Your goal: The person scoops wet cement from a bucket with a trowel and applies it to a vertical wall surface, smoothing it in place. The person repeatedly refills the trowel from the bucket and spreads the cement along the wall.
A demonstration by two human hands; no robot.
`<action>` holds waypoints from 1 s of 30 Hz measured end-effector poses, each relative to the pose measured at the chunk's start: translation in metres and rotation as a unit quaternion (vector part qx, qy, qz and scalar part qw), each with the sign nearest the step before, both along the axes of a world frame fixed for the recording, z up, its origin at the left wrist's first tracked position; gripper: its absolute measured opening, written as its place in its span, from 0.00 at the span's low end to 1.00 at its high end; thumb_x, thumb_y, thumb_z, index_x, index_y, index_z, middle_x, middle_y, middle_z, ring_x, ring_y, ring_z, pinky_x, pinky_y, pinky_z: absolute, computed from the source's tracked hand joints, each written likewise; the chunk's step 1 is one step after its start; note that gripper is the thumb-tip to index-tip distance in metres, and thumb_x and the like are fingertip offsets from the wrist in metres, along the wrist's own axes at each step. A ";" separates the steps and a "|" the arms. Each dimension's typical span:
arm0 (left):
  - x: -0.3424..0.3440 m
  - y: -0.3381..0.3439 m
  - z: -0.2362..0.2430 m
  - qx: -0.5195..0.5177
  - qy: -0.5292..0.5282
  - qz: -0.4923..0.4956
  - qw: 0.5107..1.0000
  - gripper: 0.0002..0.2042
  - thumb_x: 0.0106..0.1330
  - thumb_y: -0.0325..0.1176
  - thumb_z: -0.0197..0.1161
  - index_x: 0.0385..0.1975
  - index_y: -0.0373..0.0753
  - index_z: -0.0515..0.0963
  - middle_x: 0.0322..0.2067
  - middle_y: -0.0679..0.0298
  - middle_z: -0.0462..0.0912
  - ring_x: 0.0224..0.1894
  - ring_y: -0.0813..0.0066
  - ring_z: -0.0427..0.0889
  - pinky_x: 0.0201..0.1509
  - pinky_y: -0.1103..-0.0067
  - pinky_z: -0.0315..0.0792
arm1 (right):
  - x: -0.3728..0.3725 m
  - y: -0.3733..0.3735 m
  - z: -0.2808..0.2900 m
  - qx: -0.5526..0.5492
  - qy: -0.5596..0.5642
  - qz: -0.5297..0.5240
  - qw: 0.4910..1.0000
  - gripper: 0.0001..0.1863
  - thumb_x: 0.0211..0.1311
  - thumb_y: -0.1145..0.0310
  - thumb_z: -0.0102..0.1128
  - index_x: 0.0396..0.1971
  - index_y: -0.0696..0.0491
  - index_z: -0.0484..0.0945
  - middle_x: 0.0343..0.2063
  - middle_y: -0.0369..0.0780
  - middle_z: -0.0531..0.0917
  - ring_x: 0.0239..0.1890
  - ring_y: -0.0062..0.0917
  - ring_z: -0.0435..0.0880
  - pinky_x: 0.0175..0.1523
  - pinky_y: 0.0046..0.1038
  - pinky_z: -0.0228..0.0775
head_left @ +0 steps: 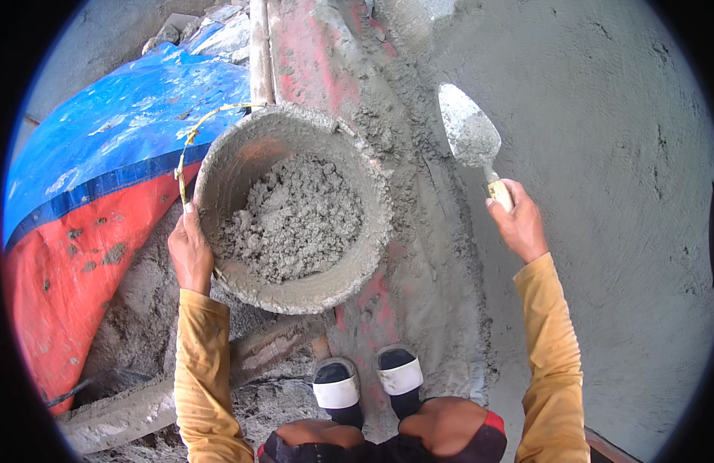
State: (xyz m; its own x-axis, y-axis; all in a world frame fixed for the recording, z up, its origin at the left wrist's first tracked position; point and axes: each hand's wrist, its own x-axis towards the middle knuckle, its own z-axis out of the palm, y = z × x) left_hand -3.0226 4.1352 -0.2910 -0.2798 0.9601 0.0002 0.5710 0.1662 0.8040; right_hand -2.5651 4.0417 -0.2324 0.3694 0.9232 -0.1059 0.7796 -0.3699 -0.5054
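Note:
A round, mortar-caked bucket (376, 224) stands tilted toward me, with wet grey mortar (299, 220) heaped inside. My left hand (191, 248) grips its left rim, where the yellow rope handle (189, 143) rises; the fingers on the inner side are partly hidden. Off to the right, my right hand (519, 220) is closed around the wooden handle of a pointed trowel (466, 127). The trowel's blade points up and away from me, over the smooth grey mortar surface (604, 154), with some mortar stuck on it.
A blue and red tarp (102, 162) covers the left side. A wooden post (260, 54) runs beyond the bucket, and a mortar-covered beam (125, 420) lies at lower left. Rubble (210, 31) is piled at the far left. My sandalled feet (336, 390) stand on a mortar-smeared strip.

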 end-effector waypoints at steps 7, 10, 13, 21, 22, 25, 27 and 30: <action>0.015 -0.001 0.008 -0.049 0.026 0.039 0.998 0.22 0.69 0.46 0.41 0.39 0.31 0.76 0.23 0.50 0.77 0.25 0.65 0.76 0.32 0.72 0.67 | 0.003 -0.021 -0.040 -0.180 -0.059 -0.114 0.975 0.24 0.52 0.60 0.56 0.46 0.58 0.65 0.36 0.53 0.79 0.41 0.48 0.77 0.47 0.41 0.67; 0.007 0.003 0.000 -0.055 0.036 0.048 0.997 0.22 0.69 0.46 0.41 0.39 0.32 0.76 0.26 0.46 0.77 0.28 0.57 0.77 0.35 0.69 0.68 | 0.005 -0.020 -0.058 -0.227 -0.081 -0.133 0.961 0.23 0.52 0.61 0.56 0.44 0.58 0.63 0.37 0.53 0.78 0.42 0.48 0.76 0.47 0.43 0.67; 0.010 0.002 -0.001 -0.051 0.001 0.037 0.998 0.24 0.70 0.46 0.41 0.40 0.28 0.75 0.29 0.55 0.80 0.33 0.73 0.75 0.40 0.76 0.68 | 0.009 -0.007 -0.083 -0.248 -0.093 -0.141 0.954 0.21 0.53 0.62 0.56 0.42 0.57 0.62 0.40 0.52 0.77 0.44 0.47 0.76 0.47 0.43 0.67; 0.008 0.004 0.007 -0.081 -0.077 0.036 0.993 0.24 0.70 0.46 0.41 0.42 0.27 0.74 0.35 0.61 0.79 0.37 0.79 0.73 0.43 0.82 0.67 | 0.006 0.090 -0.191 -0.224 -0.154 -0.181 0.945 0.20 0.55 0.62 0.54 0.43 0.55 0.61 0.38 0.53 0.77 0.43 0.48 0.76 0.46 0.45 0.68; 0.009 0.004 0.008 -0.081 -0.072 0.033 0.994 0.24 0.71 0.45 0.41 0.42 0.26 0.73 0.35 0.60 0.79 0.38 0.78 0.73 0.43 0.81 0.67 | 0.008 0.099 -0.203 -0.229 -0.161 -0.183 0.942 0.20 0.55 0.62 0.54 0.43 0.55 0.60 0.38 0.53 0.77 0.43 0.47 0.76 0.46 0.46 0.68; 0.011 0.004 0.012 -0.095 -0.026 0.024 0.995 0.23 0.71 0.44 0.39 0.43 0.26 0.73 0.36 0.59 0.79 0.38 0.77 0.73 0.45 0.81 0.66 | 0.011 0.118 -0.235 -0.244 -0.138 -0.184 0.942 0.20 0.55 0.63 0.55 0.43 0.54 0.59 0.37 0.53 0.77 0.42 0.48 0.77 0.45 0.46 0.68; 0.011 0.005 0.014 -0.106 0.012 0.024 0.994 0.23 0.72 0.43 0.38 0.43 0.26 0.72 0.35 0.58 0.78 0.38 0.76 0.73 0.45 0.81 0.66 | 0.019 0.132 -0.247 -0.252 -0.118 -0.163 0.946 0.21 0.54 0.63 0.56 0.43 0.54 0.60 0.37 0.53 0.78 0.41 0.48 0.77 0.45 0.45 0.68; 0.016 0.003 0.014 -0.115 0.062 0.032 0.991 0.23 0.72 0.41 0.36 0.43 0.25 0.71 0.35 0.56 0.78 0.38 0.75 0.73 0.45 0.81 0.65 | 0.028 0.160 -0.255 -0.254 -0.085 -0.142 0.953 0.21 0.53 0.64 0.57 0.42 0.55 0.60 0.36 0.54 0.78 0.41 0.49 0.77 0.46 0.45 0.68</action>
